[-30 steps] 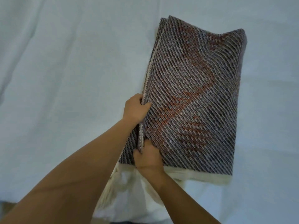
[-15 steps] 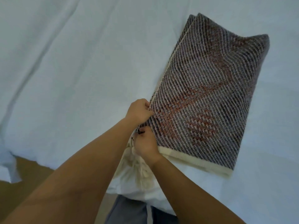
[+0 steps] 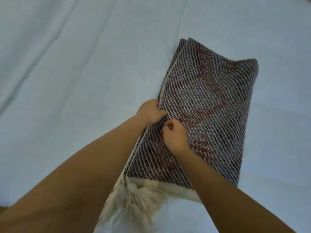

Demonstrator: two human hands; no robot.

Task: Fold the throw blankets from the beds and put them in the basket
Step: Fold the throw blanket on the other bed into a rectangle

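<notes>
The throw blanket [image 3: 210, 105] is lying folded into a long, thick rectangle on the bed [image 3: 75, 73], with its cream fringe [image 3: 134, 195] spilling from its near end. The left hand [image 3: 150, 112] is gripping the blanket's long open edge about halfway along. Its thumb is lying over the top layer and its other fingers [image 3: 152, 102] are curling round the edge. The right hand [image 3: 175, 137] is sitting on top of the blanket just inside that same edge, almost touching the left hand. Its fingers [image 3: 168, 127] are curled tight, but I cannot tell whether they are pinching a bit of the weave or only pressing down on it.

The step in hand is looking like the next fold, or a squaring-up of the stacked layers before it. To do it well, both hands should be taking hold of every layer along that edge together, since the layers are showing slightly offset at the blanket's far corner. Spreading the hands apart along the edge would be giving better control than working from one spot, and the fringe wants tucking inside the fold. The basket is not showing anywhere around the blanket, so the carry is not yet begun
</notes>
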